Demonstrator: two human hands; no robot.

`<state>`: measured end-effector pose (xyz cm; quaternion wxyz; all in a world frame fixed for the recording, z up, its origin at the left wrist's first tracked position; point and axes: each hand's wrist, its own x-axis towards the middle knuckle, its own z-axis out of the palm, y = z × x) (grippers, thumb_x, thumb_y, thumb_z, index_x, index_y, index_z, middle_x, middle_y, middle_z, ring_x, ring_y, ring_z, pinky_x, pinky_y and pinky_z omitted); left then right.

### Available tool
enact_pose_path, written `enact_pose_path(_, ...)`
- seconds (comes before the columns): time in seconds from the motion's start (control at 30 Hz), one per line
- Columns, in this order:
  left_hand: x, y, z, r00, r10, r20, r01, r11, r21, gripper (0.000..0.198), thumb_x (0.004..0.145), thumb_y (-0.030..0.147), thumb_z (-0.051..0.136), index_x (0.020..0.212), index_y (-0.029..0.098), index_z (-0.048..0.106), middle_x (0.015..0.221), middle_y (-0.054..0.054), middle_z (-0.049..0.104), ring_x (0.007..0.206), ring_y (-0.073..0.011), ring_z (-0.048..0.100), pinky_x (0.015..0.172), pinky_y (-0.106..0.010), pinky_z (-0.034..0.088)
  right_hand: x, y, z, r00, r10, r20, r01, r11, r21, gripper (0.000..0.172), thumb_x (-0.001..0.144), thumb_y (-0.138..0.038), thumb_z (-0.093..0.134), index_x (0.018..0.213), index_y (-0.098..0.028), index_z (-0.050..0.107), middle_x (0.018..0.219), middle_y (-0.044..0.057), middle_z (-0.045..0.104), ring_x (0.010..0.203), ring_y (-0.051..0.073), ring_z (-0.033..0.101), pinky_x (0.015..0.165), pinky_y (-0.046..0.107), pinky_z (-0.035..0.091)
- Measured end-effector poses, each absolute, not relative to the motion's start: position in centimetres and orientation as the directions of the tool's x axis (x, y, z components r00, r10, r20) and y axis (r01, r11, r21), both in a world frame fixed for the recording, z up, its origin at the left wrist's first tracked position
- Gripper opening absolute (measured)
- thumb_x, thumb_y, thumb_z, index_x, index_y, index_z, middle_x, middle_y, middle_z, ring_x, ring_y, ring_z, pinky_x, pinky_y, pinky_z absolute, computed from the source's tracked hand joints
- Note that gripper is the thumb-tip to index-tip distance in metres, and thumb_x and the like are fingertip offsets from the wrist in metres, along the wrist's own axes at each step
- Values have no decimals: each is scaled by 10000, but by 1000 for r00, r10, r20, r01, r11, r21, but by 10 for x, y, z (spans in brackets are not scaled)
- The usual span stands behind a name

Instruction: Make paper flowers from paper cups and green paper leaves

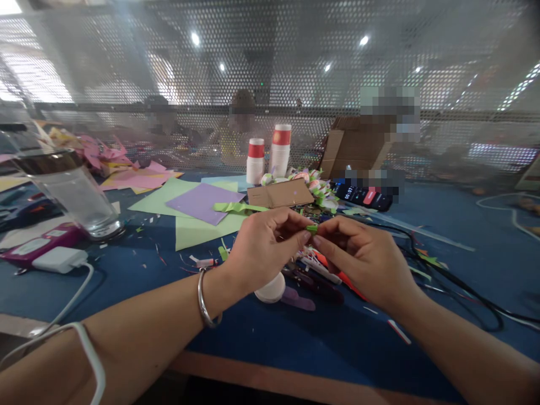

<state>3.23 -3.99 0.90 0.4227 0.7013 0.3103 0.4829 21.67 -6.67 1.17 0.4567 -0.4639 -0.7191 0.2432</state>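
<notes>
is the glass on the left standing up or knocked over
Upright: the glass stands on its base on the blue table, rim at the top.

Premises: a shared paper-craft workroom. The blue desk (126,270) is strewn with coloured paper sheets (202,202), cuttings (160,260), cardboard (280,194) and made-up paper flowers (314,183). A perforated screen (379,73) closes off the far edge. Other people (228,147) sit beyond it. Ceiling lights (194,38) suggest a large hall.

head view | worn high | faces forward-down | near left hand (261,247), right hand (363,259) | table (295,337) below
</notes>
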Motion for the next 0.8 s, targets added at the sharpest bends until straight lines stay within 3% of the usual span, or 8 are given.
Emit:
enact_pose_path(0.33,32,-38,11,392,861,324,-13,-347,938,77,827,165,712,904,168,704,767,-26,739,690,-121,696,663,-241,564,218,-68,14,-98,851,516,537,482,-692,186,924,-381,705,949,-197,713,688,0,662,523,125,567,470,251,413)
enact_pose_path(0.6,31,-36,12,442,870,221,-31,-231,972,273,814,188,742,1065,183,634,740,-7,723,691,-144,705,667,-270,550,218,-69,17,-148,867,476,506,480,-717,190,946,-362,657,861,-196,695,579,-27,618,444,111,524,439,246,383)
enact_pose_path(0.8,31,-35,11,485,858,168,-52,-163,985,283,778,156,768,1015,175,615,736,7,713,682,-118,679,681,-255,533,218,-69,18,-140,887,440,482,449,-752,177,942,-347,643,852,-196,668,561,-25,610,440,115,543,430,236,391)
